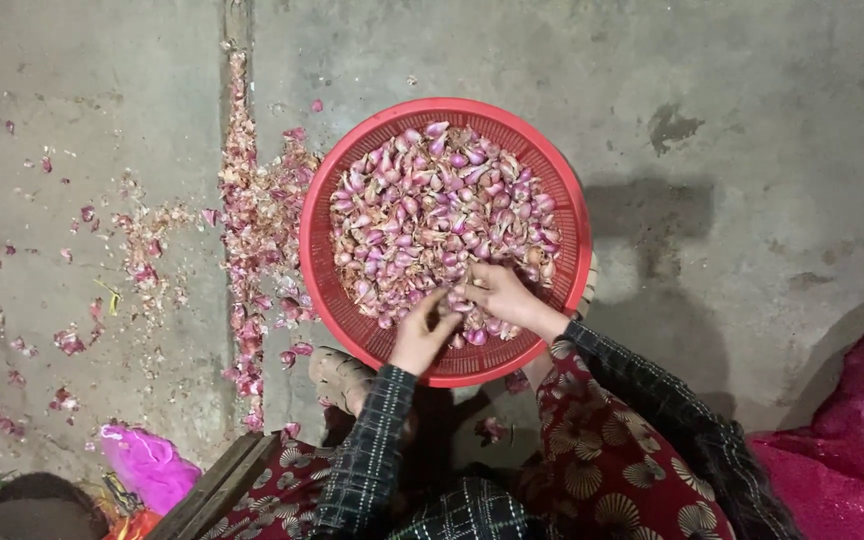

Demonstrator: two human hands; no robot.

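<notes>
1. On the concrete floor (752, 120) a round red basket (324, 215) is set, close in front of the seated person's knees, so that both hands can reach its near edge.
2. Small reddish-purple shallots (432, 200) are heaped in the basket, filling most of it.
3. The left hand (420, 335) is held over the near part of the heap, its fingers curled around what seems to be a single shallot; the grip is partly hidden.
4. The right hand (497, 290) is brought against the left, its fingertips pinched at the same spot, apparently on the same shallot or its skin.
5. Loose peelings (257, 220) are strewn in a band left of the basket, apart from the heap.
6. A pink bag (147, 465) lies at lower left and a magenta mesh sack (852, 440) at lower right; neither blocks the hands.
</notes>
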